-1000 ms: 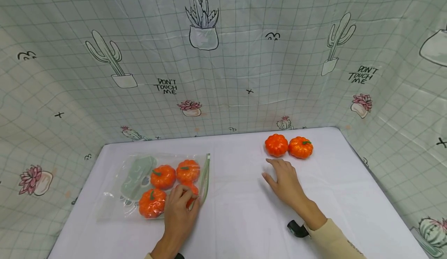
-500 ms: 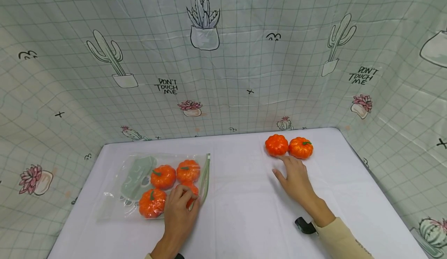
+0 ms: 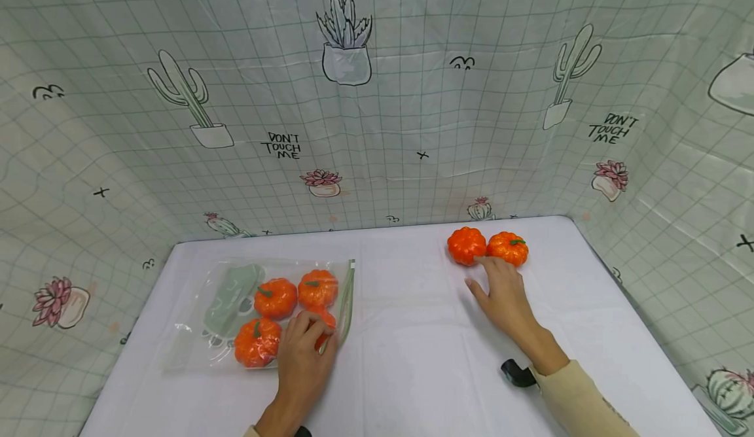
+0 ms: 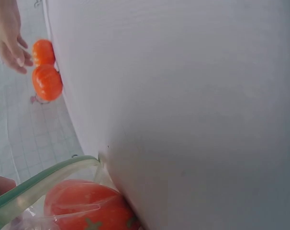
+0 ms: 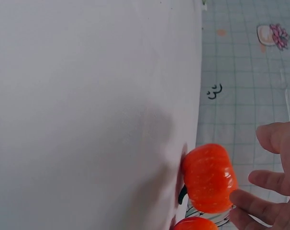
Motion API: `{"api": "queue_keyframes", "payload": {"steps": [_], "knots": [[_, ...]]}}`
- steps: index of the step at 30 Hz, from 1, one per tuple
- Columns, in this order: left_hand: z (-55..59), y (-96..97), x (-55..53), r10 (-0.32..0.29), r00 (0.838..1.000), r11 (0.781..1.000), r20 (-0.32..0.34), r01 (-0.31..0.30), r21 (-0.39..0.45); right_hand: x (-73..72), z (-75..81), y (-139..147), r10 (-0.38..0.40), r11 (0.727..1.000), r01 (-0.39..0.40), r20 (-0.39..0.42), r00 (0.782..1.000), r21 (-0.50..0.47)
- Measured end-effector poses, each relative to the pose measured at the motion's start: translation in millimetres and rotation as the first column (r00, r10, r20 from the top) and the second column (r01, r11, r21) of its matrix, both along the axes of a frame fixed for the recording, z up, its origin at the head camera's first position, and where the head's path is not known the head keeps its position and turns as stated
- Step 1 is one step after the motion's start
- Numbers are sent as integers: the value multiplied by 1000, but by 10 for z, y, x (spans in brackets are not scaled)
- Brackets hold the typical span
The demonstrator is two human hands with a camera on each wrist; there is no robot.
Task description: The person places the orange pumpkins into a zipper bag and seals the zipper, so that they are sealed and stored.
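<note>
My left hand (image 3: 306,353) pinches the edge of the clear zip bag (image 3: 187,349) by its green zip strip (image 3: 349,299). Several small orange toy pumpkins (image 3: 275,298) lie inside the bag; my fingers partly cover one of them. In the left wrist view the bag's mouth edge (image 4: 49,172) is raised above a pumpkin (image 4: 87,206). On the right, my right hand (image 3: 502,296) hovers just in front of two loose pumpkins, a left one (image 3: 466,246) and a right one (image 3: 506,248). Its fingers are spread and relaxed, around neither pumpkin; whether a fingertip touches one I cannot tell.
A white cloth covers the table (image 3: 406,332). Behind and at both sides hangs a grid-patterned curtain (image 3: 389,110) with cactus drawings, and the loose pumpkins sit near the table's back edge. A black wrist device (image 3: 518,373) sticks out beside the right sleeve (image 3: 580,394).
My right hand has moved right and slightly away from me, closer to the two loose pumpkins. The left hand and the bag have stayed in place.
</note>
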State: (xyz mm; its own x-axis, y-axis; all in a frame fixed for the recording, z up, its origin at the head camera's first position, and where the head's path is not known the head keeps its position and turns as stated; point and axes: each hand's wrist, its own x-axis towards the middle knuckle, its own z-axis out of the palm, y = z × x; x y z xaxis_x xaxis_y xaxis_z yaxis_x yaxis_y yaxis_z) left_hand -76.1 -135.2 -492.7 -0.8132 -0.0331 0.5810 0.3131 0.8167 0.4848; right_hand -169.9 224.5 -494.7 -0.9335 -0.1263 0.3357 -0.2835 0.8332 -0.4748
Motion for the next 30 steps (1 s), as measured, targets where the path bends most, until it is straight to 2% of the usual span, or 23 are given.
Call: {"api": "queue_keyframes", "payload": {"steps": [6, 12, 23, 30], "knots": [[3, 1, -9, 6, 999, 1000, 31, -6, 0, -66, 5, -4, 5, 1000, -5, -56, 998, -4], [13, 2, -26, 14, 997, 1000, 71, -14, 3, -136, 31, -23, -20, 1000, 20, -26, 999, -1], [10, 6, -57, 14, 997, 1000, 73, -14, 0, -309, 45, -63, -61, 998, 61, -19, 998, 0], [9, -6, -85, 3, 999, 1000, 32, -2, -11, -401, 42, -114, -81, 997, 80, 41, 996, 14]]}}
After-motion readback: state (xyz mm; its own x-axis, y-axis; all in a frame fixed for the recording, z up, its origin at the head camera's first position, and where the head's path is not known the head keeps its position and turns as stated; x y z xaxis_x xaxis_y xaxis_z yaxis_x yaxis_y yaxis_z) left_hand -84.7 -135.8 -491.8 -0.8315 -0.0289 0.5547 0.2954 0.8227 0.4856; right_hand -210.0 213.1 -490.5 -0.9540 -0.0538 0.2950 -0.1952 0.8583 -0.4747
